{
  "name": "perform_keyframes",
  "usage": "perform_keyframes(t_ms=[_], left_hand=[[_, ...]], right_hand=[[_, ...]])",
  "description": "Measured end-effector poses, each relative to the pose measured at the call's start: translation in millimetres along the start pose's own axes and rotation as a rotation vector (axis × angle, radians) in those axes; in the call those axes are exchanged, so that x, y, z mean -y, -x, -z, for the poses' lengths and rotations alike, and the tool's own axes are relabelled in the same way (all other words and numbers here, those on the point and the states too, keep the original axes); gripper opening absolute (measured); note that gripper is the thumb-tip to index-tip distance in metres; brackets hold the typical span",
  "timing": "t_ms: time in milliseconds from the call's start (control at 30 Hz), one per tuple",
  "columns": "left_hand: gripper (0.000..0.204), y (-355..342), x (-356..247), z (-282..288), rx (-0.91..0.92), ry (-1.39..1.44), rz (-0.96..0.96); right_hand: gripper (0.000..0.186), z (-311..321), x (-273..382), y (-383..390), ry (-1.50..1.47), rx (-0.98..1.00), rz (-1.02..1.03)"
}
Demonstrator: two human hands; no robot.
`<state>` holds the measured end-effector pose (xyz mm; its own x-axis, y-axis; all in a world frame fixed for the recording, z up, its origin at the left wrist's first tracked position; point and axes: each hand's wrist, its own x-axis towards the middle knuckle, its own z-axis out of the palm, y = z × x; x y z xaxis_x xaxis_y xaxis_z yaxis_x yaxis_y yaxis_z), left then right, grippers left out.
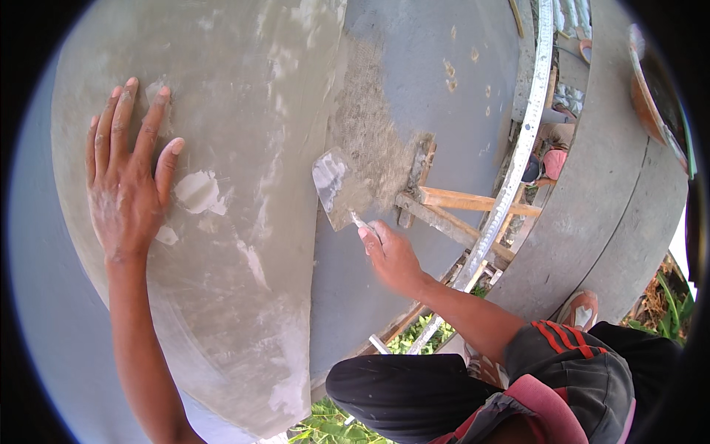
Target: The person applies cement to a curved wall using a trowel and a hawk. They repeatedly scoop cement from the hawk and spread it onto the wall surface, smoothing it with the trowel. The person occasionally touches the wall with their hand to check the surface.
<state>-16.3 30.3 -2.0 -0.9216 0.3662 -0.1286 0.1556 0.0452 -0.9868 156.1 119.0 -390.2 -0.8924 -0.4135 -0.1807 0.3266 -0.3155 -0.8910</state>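
My left hand (127, 181) lies flat with fingers spread on a wide grey-brown plastered wall surface (222, 311). Pale, lighter patches of plaster show beside its thumb. In my right hand (396, 259) is the handle of a trowel (342, 185), gripped with the thumb along it. The blade is broad, smeared with grey mortar, and held against or close over a rough, damp strip of wall (370, 103). To the right of that strip, the wall is smoother and blue-grey.
Wooden struts (458, 200) brace against the wall on the right. A long perforated metal bar (510, 174) runs past them beside grey planks (584, 200). A brown basin (651, 103) rests on the planks at upper right. Part of a person in pink (553, 163) shows lower down.
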Motion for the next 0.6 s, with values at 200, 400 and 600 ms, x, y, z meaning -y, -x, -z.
perform_keyframes(t_ms=[200, 400, 600], left_hand=[[0.057, -6.8, -8.5, -5.4, -0.037, 0.036, 0.005], [0.057, -4.4, -7.0, -5.6, -0.047, 0.038, 0.002], [0.056, -3.7, -5.8, -2.9, -0.048, 0.041, 0.001]], right_hand=[[0.044, 15.3, 16.1, -36.1, 0.081, -0.048, 0.026], [0.039, 5.1, -16.7, 8.3, 0.186, -0.013, 0.124], [0.040, 37.0, -5.3, -51.1, 0.327, -0.102, 0.228]])
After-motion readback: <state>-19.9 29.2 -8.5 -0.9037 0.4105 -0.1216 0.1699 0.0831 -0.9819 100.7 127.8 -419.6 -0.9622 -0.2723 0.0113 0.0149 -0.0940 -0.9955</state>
